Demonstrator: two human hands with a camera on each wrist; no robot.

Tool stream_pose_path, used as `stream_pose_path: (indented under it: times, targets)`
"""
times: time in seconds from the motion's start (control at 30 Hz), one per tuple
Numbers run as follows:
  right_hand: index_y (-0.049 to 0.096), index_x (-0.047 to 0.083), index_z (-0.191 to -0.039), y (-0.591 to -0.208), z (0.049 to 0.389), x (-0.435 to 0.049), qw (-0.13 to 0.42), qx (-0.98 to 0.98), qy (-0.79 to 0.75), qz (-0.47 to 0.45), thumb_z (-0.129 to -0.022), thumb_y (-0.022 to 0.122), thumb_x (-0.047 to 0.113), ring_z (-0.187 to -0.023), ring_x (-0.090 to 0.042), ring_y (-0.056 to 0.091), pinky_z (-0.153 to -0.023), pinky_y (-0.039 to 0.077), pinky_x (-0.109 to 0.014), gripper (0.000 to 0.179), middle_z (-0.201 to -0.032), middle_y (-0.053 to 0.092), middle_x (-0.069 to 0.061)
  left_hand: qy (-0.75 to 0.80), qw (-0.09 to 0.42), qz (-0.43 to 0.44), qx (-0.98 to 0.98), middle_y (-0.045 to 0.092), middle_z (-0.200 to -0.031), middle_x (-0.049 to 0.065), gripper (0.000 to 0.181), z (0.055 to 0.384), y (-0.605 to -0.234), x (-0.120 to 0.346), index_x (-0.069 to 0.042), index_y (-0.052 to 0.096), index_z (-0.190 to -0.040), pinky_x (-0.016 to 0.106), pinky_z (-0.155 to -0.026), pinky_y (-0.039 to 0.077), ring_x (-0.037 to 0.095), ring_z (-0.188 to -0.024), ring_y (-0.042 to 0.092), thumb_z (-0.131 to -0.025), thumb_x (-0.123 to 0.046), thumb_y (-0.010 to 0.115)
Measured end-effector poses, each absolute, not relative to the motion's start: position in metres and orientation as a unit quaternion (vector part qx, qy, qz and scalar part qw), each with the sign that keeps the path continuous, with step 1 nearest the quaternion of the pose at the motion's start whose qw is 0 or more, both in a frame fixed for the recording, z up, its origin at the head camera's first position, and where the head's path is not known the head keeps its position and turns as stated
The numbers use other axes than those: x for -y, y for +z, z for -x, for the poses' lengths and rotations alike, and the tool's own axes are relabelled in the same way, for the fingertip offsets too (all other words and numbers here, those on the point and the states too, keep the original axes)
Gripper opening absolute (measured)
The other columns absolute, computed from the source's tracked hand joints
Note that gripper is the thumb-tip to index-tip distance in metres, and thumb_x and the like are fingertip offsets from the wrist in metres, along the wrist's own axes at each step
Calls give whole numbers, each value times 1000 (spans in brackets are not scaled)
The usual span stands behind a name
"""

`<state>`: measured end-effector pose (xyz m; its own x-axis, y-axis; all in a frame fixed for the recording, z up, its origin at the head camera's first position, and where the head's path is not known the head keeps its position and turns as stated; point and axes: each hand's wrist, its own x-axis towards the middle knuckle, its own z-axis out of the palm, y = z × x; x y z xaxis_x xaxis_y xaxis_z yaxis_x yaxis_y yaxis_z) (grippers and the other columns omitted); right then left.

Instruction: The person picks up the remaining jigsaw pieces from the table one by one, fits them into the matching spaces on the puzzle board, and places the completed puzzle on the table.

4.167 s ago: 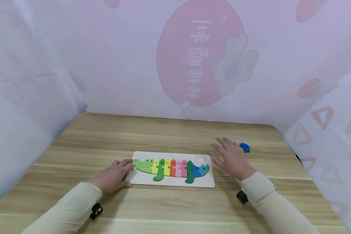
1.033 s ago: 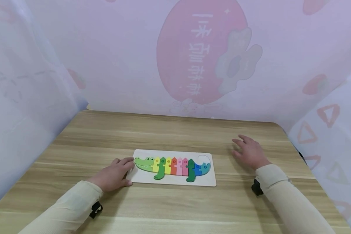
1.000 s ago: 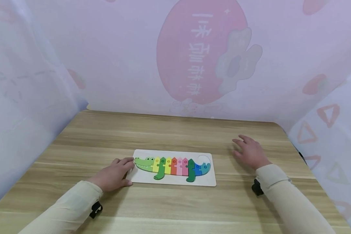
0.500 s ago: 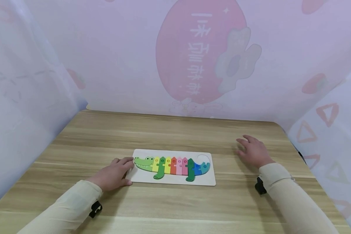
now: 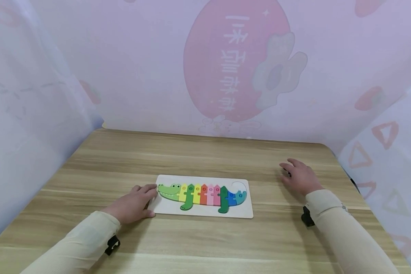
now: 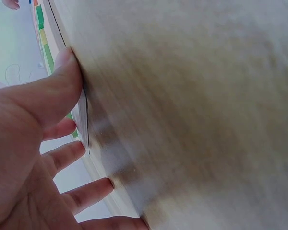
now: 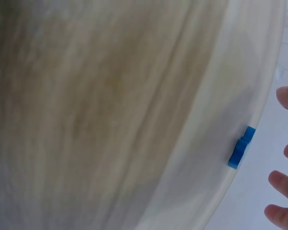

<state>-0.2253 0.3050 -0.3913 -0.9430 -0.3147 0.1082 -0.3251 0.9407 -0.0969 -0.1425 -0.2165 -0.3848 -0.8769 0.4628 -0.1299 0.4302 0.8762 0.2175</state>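
A white puzzle board (image 5: pixel 198 214) carries a crocodile of coloured, numbered pieces. At its right end the curled tail tip outline (image 5: pixel 239 185) is bare. My left hand (image 5: pixel 131 205) rests at the board's left end, thumb against the near edge and fingers spread along the left side; the left wrist view shows this thumb (image 6: pixel 62 81) close up. My right hand (image 5: pixel 300 180) hovers over the table to the right of the board, fingers apart and slightly bent. A small blue puzzle piece (image 7: pixel 241 147) lies on the table below these fingers, mostly hidden in the head view.
The wood-grain table (image 5: pixel 205 243) extends around the board on all sides. A pale printed sheet (image 5: pixel 150 76) hangs behind it, with more sheeting at left and right. Dark straps (image 5: pixel 113 245) sit at both sleeves.
My right hand has moved rightward from beside the board and now covers most of the blue puzzle piece, which lay in plain sight seconds ago. The left hand and board stay put.
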Motion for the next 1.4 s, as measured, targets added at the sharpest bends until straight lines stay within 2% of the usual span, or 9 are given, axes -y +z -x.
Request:
stream_pose_path:
  times: [0.5, 1.4]
  targets:
    - [58, 4, -130, -397, 230, -309, 27, 987, 42, -151, -92, 62, 21, -120, -51, 47, -92, 42, -63, 41, -138, 44, -30, 93, 81, -234, -964, 42, -143, 21, 41, 141, -386, 219, -11, 55, -113, 53, -89, 49, 43, -118, 46, -84, -31, 75]
    - [53, 4, -135, -397, 240, -317, -27, 991, 41, -127, -94, 60, 20, -112, -52, 53, -77, 50, -59, 44, -140, 40, -31, 89, 89, -229, -965, 42, -144, 20, 42, 140, -385, 218, -12, 55, -115, 53, -90, 49, 43, -119, 46, -84, -33, 74]
